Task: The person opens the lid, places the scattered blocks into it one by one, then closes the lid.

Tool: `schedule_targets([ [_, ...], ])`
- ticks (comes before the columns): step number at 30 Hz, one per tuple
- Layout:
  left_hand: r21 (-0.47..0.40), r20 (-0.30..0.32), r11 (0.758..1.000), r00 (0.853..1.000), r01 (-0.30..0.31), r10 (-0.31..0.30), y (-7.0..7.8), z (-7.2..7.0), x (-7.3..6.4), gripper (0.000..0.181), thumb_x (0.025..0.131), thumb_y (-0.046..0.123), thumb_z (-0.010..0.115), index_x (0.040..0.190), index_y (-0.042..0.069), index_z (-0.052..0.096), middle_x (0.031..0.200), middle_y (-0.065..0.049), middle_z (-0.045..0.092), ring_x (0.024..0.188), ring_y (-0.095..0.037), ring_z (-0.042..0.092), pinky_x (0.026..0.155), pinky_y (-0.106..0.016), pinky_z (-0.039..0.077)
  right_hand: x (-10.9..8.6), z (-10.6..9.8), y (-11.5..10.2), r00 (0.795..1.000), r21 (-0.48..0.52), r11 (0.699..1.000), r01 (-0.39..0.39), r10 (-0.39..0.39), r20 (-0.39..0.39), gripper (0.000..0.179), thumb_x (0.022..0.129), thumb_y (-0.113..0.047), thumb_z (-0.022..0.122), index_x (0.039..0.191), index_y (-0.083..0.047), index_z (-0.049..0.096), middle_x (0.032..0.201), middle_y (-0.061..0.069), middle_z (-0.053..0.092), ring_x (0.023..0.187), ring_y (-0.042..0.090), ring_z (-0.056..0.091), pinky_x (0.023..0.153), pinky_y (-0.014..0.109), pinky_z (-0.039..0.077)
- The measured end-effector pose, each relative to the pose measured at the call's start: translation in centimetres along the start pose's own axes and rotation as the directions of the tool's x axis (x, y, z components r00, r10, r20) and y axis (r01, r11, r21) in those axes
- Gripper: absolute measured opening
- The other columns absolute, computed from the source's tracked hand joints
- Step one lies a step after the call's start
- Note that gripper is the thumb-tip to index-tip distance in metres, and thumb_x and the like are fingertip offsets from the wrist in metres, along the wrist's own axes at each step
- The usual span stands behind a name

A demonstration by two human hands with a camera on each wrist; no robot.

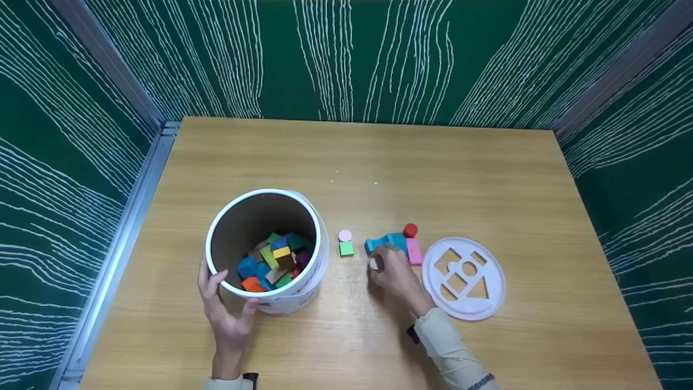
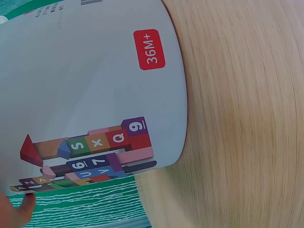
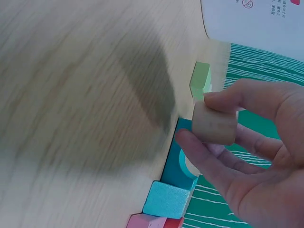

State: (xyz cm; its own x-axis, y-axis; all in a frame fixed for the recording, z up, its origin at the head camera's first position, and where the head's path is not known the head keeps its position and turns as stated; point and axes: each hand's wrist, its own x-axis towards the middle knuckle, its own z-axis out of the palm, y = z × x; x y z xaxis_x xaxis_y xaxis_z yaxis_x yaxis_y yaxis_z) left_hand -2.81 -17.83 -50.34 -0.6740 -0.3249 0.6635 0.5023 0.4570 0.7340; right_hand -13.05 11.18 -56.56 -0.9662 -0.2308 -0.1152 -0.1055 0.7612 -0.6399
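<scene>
A white bucket [image 1: 323, 254] of coloured blocks stands at the left, its mouth tipped toward the camera. My left hand [image 1: 224, 319] rests against its near left side, fingers spread at the rim; in the left wrist view a fingertip [image 2: 27, 206] touches the printed wall. To the right, my right hand [image 1: 398, 276] pinches a plain wooden cylinder [image 3: 214, 124] between thumb and fingertips, over the tabletop. Just beyond that hand lie a blue block with a curved cutout [image 3: 178, 166], a light blue block [image 3: 166, 199], a pink block [image 1: 413, 251] and a red cylinder [image 1: 410, 230].
A white round lid [image 1: 464, 311] with shaped holes lies flat to the right of my right hand. Between bucket and blue blocks are a green block [image 1: 346, 249] and a pale pink round block [image 1: 345, 235]. Green patterned walls [image 1: 357, 59] enclose the wooden table [image 1: 325, 146].
</scene>
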Motion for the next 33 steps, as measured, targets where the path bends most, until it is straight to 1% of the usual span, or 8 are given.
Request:
schedule_targets([
  [5,-0.020,-0.009,1.000,1.000,-0.019,0.019,-0.1,0.1,0.0,0.068,0.086,0.046,0.063,0.114,-0.011,0.039,0.142,-0.038,0.024,0.133,-0.038,0.027,0.110,-0.042,0.029,-0.1,-0.4,-0.2,0.999,0.045,0.999,0.024,-0.023,-0.024,0.029,0.075,0.002,0.074,0.103,-0.002,0.068,0.099,0.009,0.059,0.088,0.023,0.054,0.074,0.033,0.055],
  [9,-0.016,-0.011,1.000,1.000,-0.017,0.017,-0.1,0.1,-0.1,0.068,0.086,0.047,0.062,0.114,-0.011,0.039,0.142,-0.037,0.024,0.132,-0.039,0.028,0.110,-0.041,0.029,-0.2,-1.0,-0.5,0.993,0.070,0.993,0.094,-0.089,-0.075,0.029,0.075,0.005,0.073,0.103,0.001,0.069,0.098,0.011,0.060,0.086,0.022,0.057,0.071,0.032,0.056],
  [15,0.005,-0.024,0.999,0.999,-0.032,0.032,0.0,0.1,0.0,0.068,0.086,0.048,0.062,0.113,-0.010,0.040,0.139,-0.039,0.026,0.130,-0.039,0.030,0.108,-0.036,0.032,0.0,-2.3,-1.6,0.957,0.052,0.971,0.235,-0.222,-0.184,0.027,0.070,0.007,0.074,0.097,0.006,0.069,0.084,0.009,0.060,0.074,0.019,0.059,0.065,0.029,0.055],
  [17,0.005,-0.028,0.999,0.999,-0.039,0.039,0.0,0.2,0.1,0.068,0.086,0.048,0.062,0.113,-0.010,0.040,0.138,-0.039,0.027,0.129,-0.041,0.030,0.108,-0.036,0.033,0.0,-2.9,-2.2,0.946,0.036,0.963,0.266,-0.253,-0.203,0.027,0.069,0.009,0.073,0.095,0.006,0.069,0.080,0.006,0.059,0.072,0.017,0.057,0.064,0.027,0.054],
  [21,0.011,-0.026,0.999,0.999,-0.037,0.037,0.0,0.2,0.0,0.068,0.086,0.049,0.061,0.113,-0.010,0.040,0.138,-0.039,0.027,0.130,-0.041,0.030,0.108,-0.037,0.032,0.0,-4.1,-3.7,0.927,0.011,0.951,0.308,-0.298,-0.226,0.027,0.068,0.009,0.072,0.094,0.003,0.068,0.082,0.006,0.059,0.072,0.015,0.057,0.063,0.026,0.054],
  [25,0.015,-0.024,1.000,0.999,-0.023,0.023,0.0,0.2,-0.1,0.069,0.086,0.049,0.061,0.113,-0.010,0.039,0.139,-0.039,0.026,0.131,-0.037,0.030,0.109,-0.037,0.031,-0.1,-5.1,-5.4,0.919,0.006,0.944,0.330,-0.320,-0.230,0.028,0.070,0.006,0.074,0.097,-0.001,0.067,0.087,0.007,0.061,0.075,0.018,0.057,0.064,0.029,0.055],
  [28,0.017,-0.022,1.000,1.000,-0.008,0.009,0.0,0.1,-0.1,0.069,0.085,0.049,0.062,0.114,-0.010,0.039,0.140,-0.038,0.025,0.132,-0.033,0.029,0.109,-0.034,0.031,-0.2,-5.6,-6.4,0.920,0.020,0.941,0.337,-0.325,-0.219,0.030,0.071,0.005,0.074,0.100,-0.001,0.065,0.090,0.008,0.061,0.077,0.019,0.057,0.066,0.030,0.056],
  [33,0.010,-0.020,1.000,1.000,-0.015,0.015,0.1,0.2,0.0,0.069,0.086,0.049,0.062,0.113,-0.010,0.039,0.140,-0.039,0.025,0.133,-0.032,0.029,0.110,-0.037,0.030,-0.5,-6.3,-7.5,0.925,0.037,0.945,0.325,-0.310,-0.218,0.033,0.072,0.005,0.074,0.102,-0.002,0.063,0.092,0.008,0.061,0.080,0.019,0.058,0.070,0.031,0.057],
])
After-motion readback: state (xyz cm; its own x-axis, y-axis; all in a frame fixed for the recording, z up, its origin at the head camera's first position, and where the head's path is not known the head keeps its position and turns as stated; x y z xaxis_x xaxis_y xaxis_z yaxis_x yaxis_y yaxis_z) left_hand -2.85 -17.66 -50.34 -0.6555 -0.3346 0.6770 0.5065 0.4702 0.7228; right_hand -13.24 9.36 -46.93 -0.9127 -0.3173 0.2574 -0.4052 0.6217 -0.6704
